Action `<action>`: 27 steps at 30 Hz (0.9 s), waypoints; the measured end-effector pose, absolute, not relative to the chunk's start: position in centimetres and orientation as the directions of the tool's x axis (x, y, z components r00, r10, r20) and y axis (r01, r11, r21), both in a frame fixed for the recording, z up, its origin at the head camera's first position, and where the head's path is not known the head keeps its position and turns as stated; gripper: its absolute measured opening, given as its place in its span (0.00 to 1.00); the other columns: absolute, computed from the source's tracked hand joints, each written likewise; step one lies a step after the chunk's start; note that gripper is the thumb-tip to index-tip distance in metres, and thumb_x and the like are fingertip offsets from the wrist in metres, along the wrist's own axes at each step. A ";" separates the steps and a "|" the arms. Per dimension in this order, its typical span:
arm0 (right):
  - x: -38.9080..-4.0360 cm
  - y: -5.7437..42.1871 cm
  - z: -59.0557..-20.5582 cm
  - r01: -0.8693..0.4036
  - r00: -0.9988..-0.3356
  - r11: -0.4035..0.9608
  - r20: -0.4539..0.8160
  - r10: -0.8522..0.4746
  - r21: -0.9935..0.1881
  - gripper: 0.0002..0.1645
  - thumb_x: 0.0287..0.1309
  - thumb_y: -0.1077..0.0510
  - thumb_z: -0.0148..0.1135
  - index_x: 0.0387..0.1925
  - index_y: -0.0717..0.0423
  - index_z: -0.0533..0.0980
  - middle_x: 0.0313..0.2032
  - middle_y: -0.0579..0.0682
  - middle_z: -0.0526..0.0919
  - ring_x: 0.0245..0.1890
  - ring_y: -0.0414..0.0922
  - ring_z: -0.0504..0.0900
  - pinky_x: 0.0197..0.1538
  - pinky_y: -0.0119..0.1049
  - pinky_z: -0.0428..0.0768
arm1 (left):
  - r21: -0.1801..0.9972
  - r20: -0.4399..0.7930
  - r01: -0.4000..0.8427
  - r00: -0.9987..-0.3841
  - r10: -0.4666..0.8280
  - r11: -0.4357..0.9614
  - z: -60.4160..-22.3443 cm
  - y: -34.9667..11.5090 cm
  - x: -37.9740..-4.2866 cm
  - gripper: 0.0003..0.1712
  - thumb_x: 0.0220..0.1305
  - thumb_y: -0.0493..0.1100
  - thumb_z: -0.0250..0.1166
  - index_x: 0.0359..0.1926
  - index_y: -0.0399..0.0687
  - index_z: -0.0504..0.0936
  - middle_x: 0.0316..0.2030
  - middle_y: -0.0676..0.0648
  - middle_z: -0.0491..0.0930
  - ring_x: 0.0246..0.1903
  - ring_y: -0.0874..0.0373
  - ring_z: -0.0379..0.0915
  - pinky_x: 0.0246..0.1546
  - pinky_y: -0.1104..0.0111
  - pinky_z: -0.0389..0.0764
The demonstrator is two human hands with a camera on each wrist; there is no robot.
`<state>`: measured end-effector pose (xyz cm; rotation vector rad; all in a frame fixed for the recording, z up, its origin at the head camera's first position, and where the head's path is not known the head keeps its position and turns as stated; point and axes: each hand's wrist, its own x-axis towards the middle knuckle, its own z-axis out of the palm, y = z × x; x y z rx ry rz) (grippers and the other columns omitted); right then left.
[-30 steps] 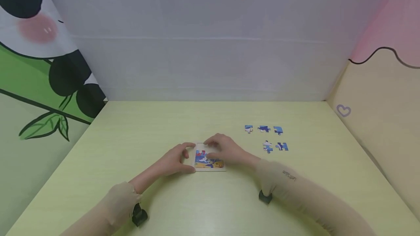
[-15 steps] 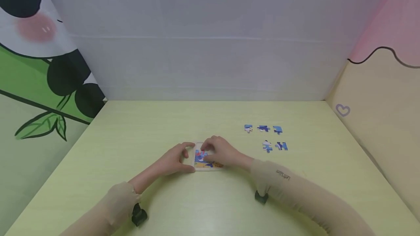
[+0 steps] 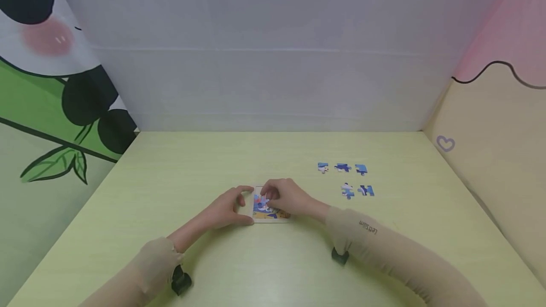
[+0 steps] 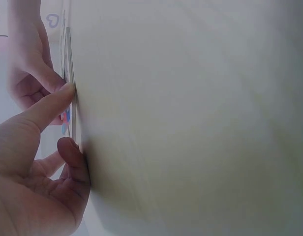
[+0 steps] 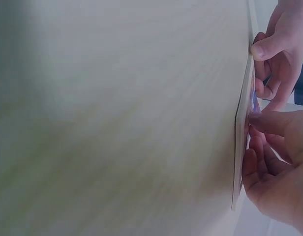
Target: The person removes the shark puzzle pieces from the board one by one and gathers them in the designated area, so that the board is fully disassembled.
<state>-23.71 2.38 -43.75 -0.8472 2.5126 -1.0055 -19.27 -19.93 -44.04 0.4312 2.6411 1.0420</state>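
A small square puzzle board (image 3: 273, 221) with a pale border lies flat on the table, its picture blue, red and yellow. My left hand (image 3: 226, 207) holds the board's left side, thumb at the near corner and index finger at the far one. Over the upper middle of the board, my right hand (image 3: 290, 197) pinches a puzzle piece (image 5: 255, 101) between thumb and fingers, mostly hidden by them. In the left wrist view, the board's thin edge (image 4: 69, 49) runs past the left thumb. The right hand covers the board's right part.
Several loose puzzle pieces in blue and white lie in two rows to the right, among them one at the back left (image 3: 323, 168) and one at the front right (image 3: 366, 191). A grey-white wall (image 3: 277, 89) closes the table's far edge; printed panels stand at both sides.
My right hand has shifted slightly left over the board, and its thumb and fingers have drawn closer together. The left hand stays at the board's left side; the loose pieces have not moved.
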 end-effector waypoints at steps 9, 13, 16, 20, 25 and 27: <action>-24.2 2.6 -43.4 -0.414 -0.765 0.574 -0.072 -0.640 -0.706 0.15 0.58 0.63 0.68 0.48 0.52 0.83 0.35 0.43 0.84 0.36 0.37 0.78 0.44 0.30 0.78 | 0.693 -0.146 0.167 -0.920 0.363 0.701 -44.0 -19.9 -19.2 0.47 0.48 0.47 0.79 0.68 0.46 0.67 0.40 0.47 0.73 0.30 0.58 0.64 0.30 0.71 0.66; -24.5 2.8 -43.1 -0.391 -0.768 0.574 -0.088 -0.634 -0.719 0.17 0.57 0.63 0.68 0.49 0.50 0.83 0.36 0.42 0.83 0.36 0.39 0.77 0.43 0.31 0.77 | 0.696 -0.145 0.168 -0.919 0.367 0.698 -43.9 -19.9 -19.2 0.48 0.48 0.46 0.79 0.69 0.45 0.67 0.40 0.47 0.73 0.30 0.58 0.65 0.30 0.71 0.67; -24.4 3.1 -42.6 -0.380 -0.780 0.584 -0.090 -0.619 -0.718 0.17 0.58 0.62 0.67 0.51 0.49 0.82 0.37 0.42 0.83 0.37 0.39 0.77 0.42 0.31 0.77 | 0.698 -0.144 0.169 -0.919 0.367 0.696 -43.7 -19.9 -19.1 0.48 0.48 0.46 0.78 0.69 0.45 0.66 0.40 0.47 0.73 0.29 0.58 0.64 0.30 0.71 0.67; -24.3 3.6 -42.1 -0.377 -0.794 0.593 -0.082 -0.603 -0.712 0.18 0.59 0.62 0.66 0.51 0.49 0.82 0.37 0.42 0.83 0.37 0.39 0.77 0.40 0.31 0.77 | 0.696 -0.148 0.162 -0.921 0.361 0.699 -43.6 -19.8 -19.1 0.48 0.48 0.46 0.78 0.69 0.44 0.66 0.40 0.46 0.73 0.29 0.58 0.64 0.30 0.71 0.67; -24.4 4.6 -41.8 -0.377 -0.814 0.594 -0.050 -0.578 -0.711 0.18 0.59 0.61 0.66 0.51 0.47 0.82 0.37 0.41 0.82 0.38 0.40 0.77 0.41 0.32 0.77 | 0.691 -0.153 0.154 -0.924 0.352 0.707 -43.7 -19.8 -19.0 0.47 0.48 0.46 0.78 0.69 0.46 0.67 0.40 0.47 0.73 0.29 0.58 0.64 0.30 0.72 0.66; -24.5 5.1 -41.8 -0.385 -0.818 0.586 -0.029 -0.574 -0.713 0.18 0.59 0.62 0.65 0.51 0.48 0.82 0.37 0.41 0.82 0.38 0.40 0.77 0.41 0.32 0.77 | 0.686 -0.146 0.163 -0.924 0.354 0.709 -43.7 -19.8 -19.1 0.47 0.48 0.46 0.79 0.69 0.45 0.67 0.40 0.47 0.73 0.29 0.58 0.64 0.30 0.72 0.66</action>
